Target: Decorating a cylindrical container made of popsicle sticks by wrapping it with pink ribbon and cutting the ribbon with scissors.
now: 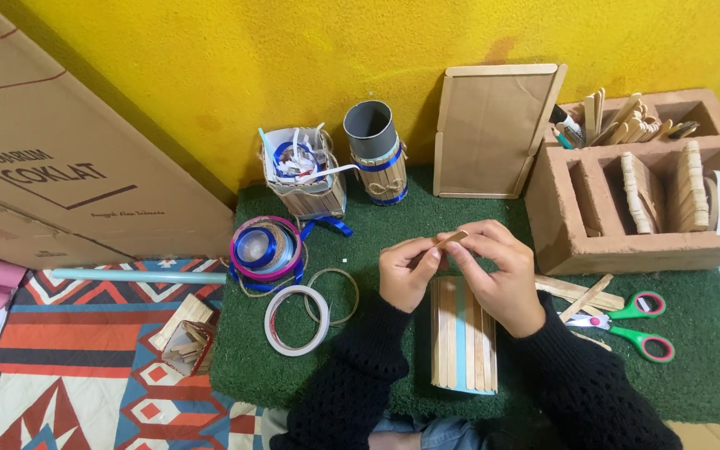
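My left hand (407,272) and my right hand (497,271) meet over a green mat (693,375), both pinching one wooden craft stick (452,239) between their fingertips. Just below them lies a light blue cylinder (463,335) partly clad in upright wooden sticks. Both arms wear black knitted sleeves.
A block-shaped brown holder (581,242) at the right holds more sticks. Green-handled scissors (639,321) and loose sticks (577,292) lie beside my right hand. Tape rolls (296,320), ribbon spools (264,248), a stick-clad box (308,193), a grey tube (372,142) and a cardboard panel (489,129) surround the mat.
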